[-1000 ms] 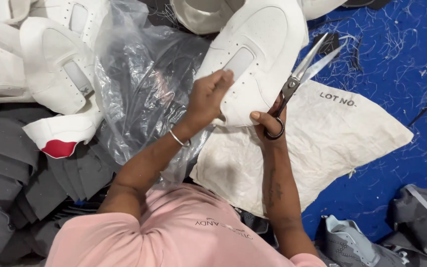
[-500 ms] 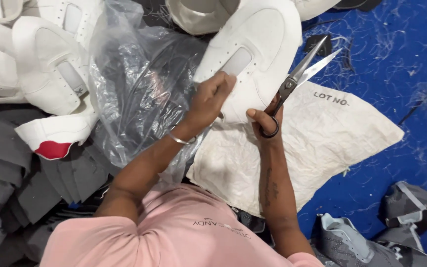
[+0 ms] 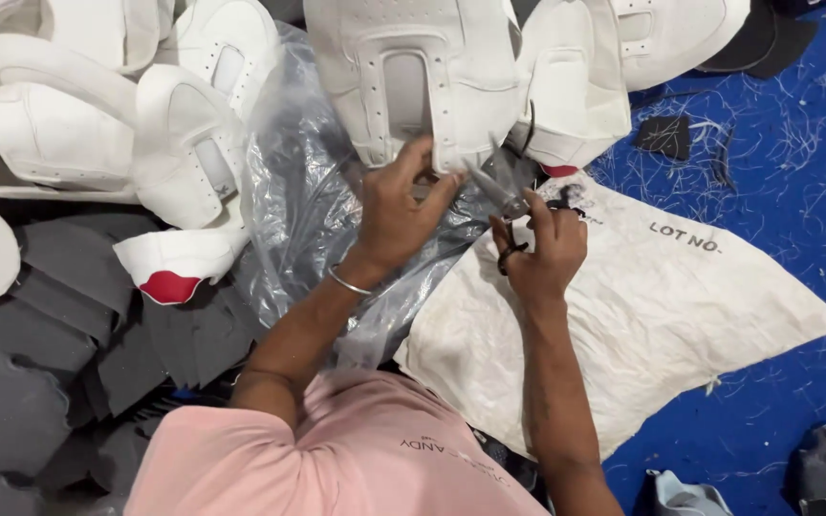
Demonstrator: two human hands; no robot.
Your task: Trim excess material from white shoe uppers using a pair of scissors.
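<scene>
My left hand [image 3: 400, 205] pinches the lower edge of a white shoe upper piece [image 3: 413, 67] with small perforations and a grey tongue slot. My right hand [image 3: 539, 248] grips the black handles of a pair of scissors [image 3: 496, 189], whose blades point up-left to that same edge, right beside my left fingers. A thin metal bangle circles my left wrist. Both forearms reach forward from my pink shirt [image 3: 336, 454] at the bottom of the view.
Clear plastic sheeting [image 3: 303, 205] lies under the work. More white shoe uppers [image 3: 97, 134] pile at the left and top; one has a red tip [image 3: 169, 285]. Grey cut pieces [image 3: 40, 354] cover the lower left. A white cloth bag [image 3: 662, 315] lies on the thread-strewn blue floor [image 3: 795, 172].
The scissors swung from pointing up-right to up-left and now meet the upper's lower edge. Both hands shifted toward that edge. The view moved, showing more white uppers.
</scene>
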